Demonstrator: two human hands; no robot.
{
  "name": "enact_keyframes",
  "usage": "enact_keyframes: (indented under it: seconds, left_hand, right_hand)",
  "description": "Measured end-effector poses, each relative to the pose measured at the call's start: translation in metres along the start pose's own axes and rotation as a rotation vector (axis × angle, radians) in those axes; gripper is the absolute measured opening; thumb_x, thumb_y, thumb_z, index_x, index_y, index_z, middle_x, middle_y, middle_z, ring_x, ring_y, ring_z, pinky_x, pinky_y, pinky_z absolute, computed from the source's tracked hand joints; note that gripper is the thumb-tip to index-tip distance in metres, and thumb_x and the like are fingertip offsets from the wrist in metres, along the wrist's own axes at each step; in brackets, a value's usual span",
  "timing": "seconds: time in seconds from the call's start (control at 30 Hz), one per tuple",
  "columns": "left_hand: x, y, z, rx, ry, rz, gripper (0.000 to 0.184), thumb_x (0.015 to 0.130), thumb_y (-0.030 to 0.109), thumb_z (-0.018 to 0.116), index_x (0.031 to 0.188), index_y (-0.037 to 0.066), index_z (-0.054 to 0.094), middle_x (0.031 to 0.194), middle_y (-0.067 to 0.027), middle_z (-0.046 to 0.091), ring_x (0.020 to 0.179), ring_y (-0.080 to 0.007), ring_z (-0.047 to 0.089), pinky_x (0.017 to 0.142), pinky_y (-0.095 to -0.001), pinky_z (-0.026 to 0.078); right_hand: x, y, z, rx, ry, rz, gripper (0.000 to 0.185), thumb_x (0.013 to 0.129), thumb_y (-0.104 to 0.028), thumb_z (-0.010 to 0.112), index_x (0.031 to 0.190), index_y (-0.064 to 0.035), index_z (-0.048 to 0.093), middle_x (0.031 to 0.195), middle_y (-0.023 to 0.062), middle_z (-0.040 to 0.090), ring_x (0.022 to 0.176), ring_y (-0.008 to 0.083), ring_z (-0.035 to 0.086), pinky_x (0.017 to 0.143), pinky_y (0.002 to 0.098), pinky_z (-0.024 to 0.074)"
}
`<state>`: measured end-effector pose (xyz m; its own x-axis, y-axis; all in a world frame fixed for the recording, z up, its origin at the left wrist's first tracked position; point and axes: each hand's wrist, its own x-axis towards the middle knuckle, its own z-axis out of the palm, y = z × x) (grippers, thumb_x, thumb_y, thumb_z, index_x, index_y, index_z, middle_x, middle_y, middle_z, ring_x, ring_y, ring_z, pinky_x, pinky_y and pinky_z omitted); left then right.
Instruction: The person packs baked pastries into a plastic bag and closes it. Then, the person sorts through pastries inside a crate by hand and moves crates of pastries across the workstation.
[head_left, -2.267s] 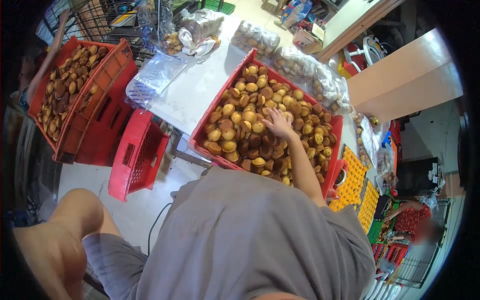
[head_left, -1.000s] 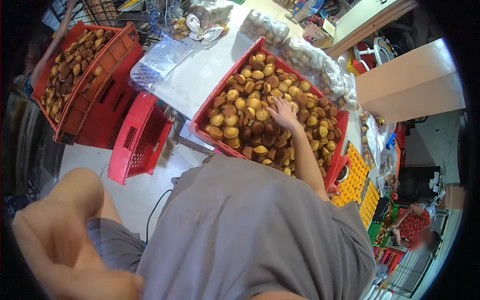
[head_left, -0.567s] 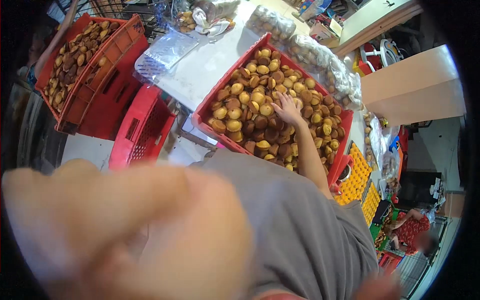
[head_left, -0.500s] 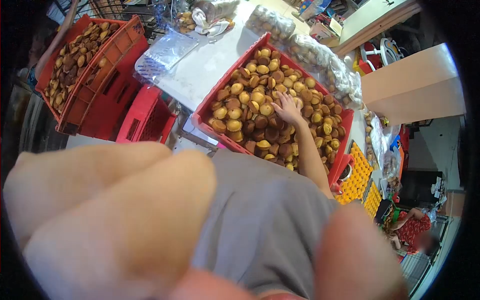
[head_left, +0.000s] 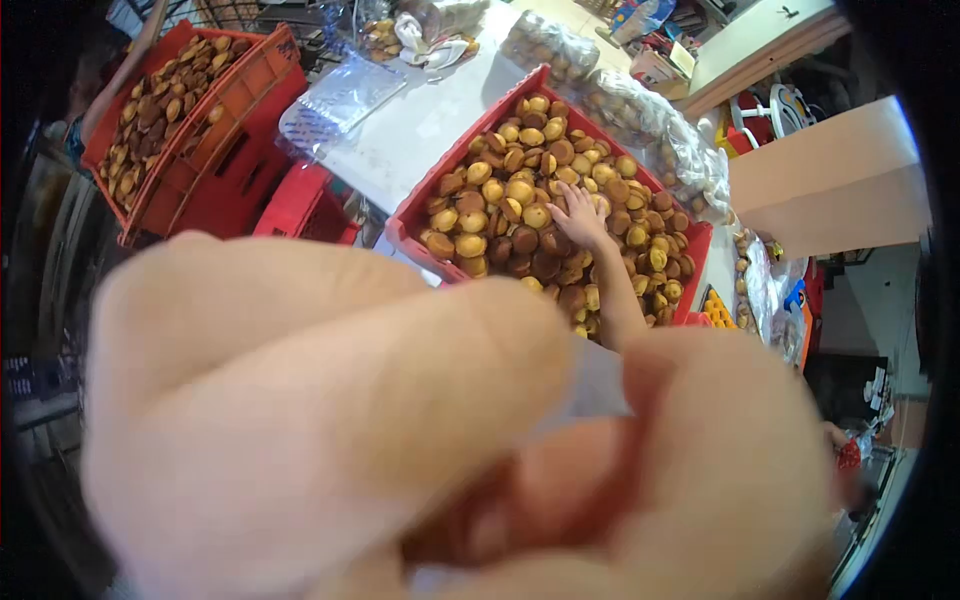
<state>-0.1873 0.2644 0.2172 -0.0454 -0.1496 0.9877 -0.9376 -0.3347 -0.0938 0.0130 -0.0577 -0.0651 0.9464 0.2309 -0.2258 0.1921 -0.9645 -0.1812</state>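
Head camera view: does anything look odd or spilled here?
Yes: the left hand looms blurred close to the lens, hiding much of the lower picture, which looks odd. The right hand rests on the small cakes heaped in the red crate; I see none spilled beside it, though its near side is partly hidden.

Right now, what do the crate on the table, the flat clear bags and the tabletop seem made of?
Crate: likely moulded plastic, semi-matte, by its even red walls.
Clear bags: probably thin plastic film, glossy; they look see-through and shiny.
Tabletop: smooth, white; perhaps laminate or plastic, unclear.
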Motion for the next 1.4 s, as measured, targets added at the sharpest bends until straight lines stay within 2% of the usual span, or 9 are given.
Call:
enact_keyframes:
  seconds: [0.47,1.1,1.2,1.4]
  left_hand:
    - [-0.003,-0.004,0.007,0.005,0.005,0.013,0.032,0.087,0.029,0.034,0.092,0.001,0.050,0.076,-0.0055,0.047,0.065,-0.0131,0.046,0.059,-0.0232,0.043]
    - [-0.006,-0.001,-0.009,0.169,-0.016,0.063,0.030,0.087,0.027,0.034,0.091,0.002,0.049,0.075,-0.0044,0.046,0.064,-0.0117,0.045,0.058,-0.0221,0.043]
    - [-0.008,-0.007,-0.006,0.151,-0.004,0.072,0.029,0.087,0.027,0.034,0.091,0.002,0.049,0.075,-0.0042,0.045,0.064,-0.0115,0.045,0.058,-0.0219,0.043]
    - [-0.011,-0.004,-0.012,0.189,-0.019,0.058,0.029,0.087,0.026,0.035,0.091,0.002,0.049,0.074,-0.0039,0.045,0.064,-0.0111,0.045,0.057,-0.0216,0.043]
  right_hand:
    - [-0.002,-0.001,-0.004,-0.011,-0.014,-0.015,0.059,0.080,-0.049,0.038,0.128,-0.0171,0.026,0.134,0.0087,0.024,0.125,0.0251,0.017,0.099,0.0485,0.0090]
    - [-0.003,-0.004,-0.005,-0.044,-0.002,-0.018,0.058,0.080,-0.048,0.039,0.127,-0.0160,0.027,0.133,0.0077,0.026,0.124,0.0251,0.019,0.098,0.0493,0.0098]
    - [-0.004,-0.002,-0.003,0.005,0.006,-0.014,0.056,0.081,-0.044,0.041,0.128,-0.0175,0.026,0.132,0.0093,0.026,0.124,0.0255,0.018,0.099,0.0473,0.0070]
    - [-0.003,0.000,-0.002,-0.026,-0.006,-0.014,0.057,0.081,-0.047,0.039,0.128,-0.0178,0.025,0.134,0.0082,0.024,0.125,0.0246,0.016,0.099,0.0477,0.0076]
